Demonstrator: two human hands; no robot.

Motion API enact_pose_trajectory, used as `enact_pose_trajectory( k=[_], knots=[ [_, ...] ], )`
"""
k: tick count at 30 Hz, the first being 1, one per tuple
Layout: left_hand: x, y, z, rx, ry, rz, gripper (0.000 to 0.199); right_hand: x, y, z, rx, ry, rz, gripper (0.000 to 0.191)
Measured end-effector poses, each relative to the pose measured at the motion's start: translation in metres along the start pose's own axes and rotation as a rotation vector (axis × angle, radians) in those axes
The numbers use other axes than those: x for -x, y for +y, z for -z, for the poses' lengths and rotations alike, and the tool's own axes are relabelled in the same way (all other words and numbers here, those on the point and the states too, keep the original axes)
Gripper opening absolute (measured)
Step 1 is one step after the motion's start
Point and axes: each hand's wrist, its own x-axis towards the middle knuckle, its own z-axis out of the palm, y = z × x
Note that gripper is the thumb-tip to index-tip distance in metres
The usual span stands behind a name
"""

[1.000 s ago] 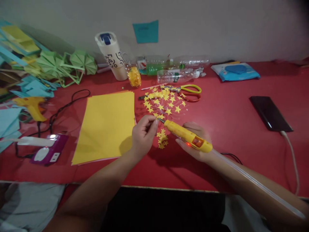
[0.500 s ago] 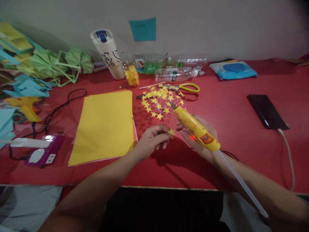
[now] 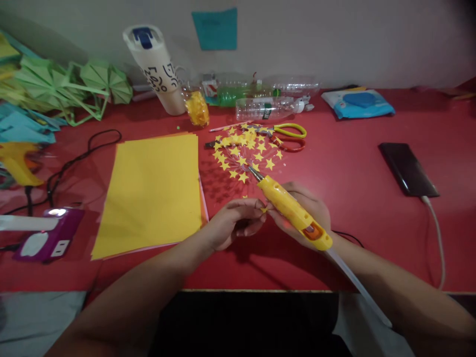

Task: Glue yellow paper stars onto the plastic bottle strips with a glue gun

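My left hand (image 3: 238, 223) pinches a small yellow paper star (image 3: 264, 210) between thumb and fingertips above the table's near part. Around a yellow hot glue gun (image 3: 284, 201) my right hand (image 3: 314, 206) is closed, its fingertips close to that star; whether they touch it I cannot tell. The gun's metal nozzle points up and left, and a long clear glue stick (image 3: 360, 287) sticks out of its back. Just beyond the nozzle stands a cluster of yellow stars (image 3: 242, 161) on thin clear strands. Pliers with yellow and red handles (image 3: 292, 130) lie behind it.
Yellow paper sheets (image 3: 148, 193) lie left on the red table (image 3: 353, 163). A purple power strip (image 3: 48, 238) and another glue gun (image 3: 18, 161) are farther left. Behind stand a tumbler (image 3: 158, 72) and plastic bottles (image 3: 260, 106). A phone (image 3: 408, 168) and wipes pack (image 3: 359, 104) lie right.
My hands have come together, the right one moving left toward the star in my left fingers. The star has turned and shows less of its face. The view has shifted slightly.
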Motion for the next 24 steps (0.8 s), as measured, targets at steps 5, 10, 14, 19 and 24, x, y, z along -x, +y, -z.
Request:
enact_pose_trajectory(
  k=[5,10,14,19,24],
  knots=[
    [0.003,-0.007,-0.001,-0.379,0.295,-0.304,0.014,-0.009,-0.001,0.005,0.115,0.103,-0.053,0.005],
    [0.007,-0.016,-0.002,-0.563,0.423,-0.383,0.03,-0.019,0.002,0.007,0.146,0.131,-0.081,0.008],
    [0.007,-0.021,-0.004,-0.543,0.407,-0.436,0.039,-0.022,0.007,0.004,0.167,0.136,-0.076,0.009],
    [0.003,-0.029,-0.001,-0.647,0.378,-0.525,0.053,-0.024,0.011,0.001,0.183,0.077,-0.03,0.008],
    [-0.001,-0.033,0.005,-0.651,0.368,-0.587,0.052,-0.027,0.016,-0.005,0.213,0.039,0.048,0.007]
  ],
)
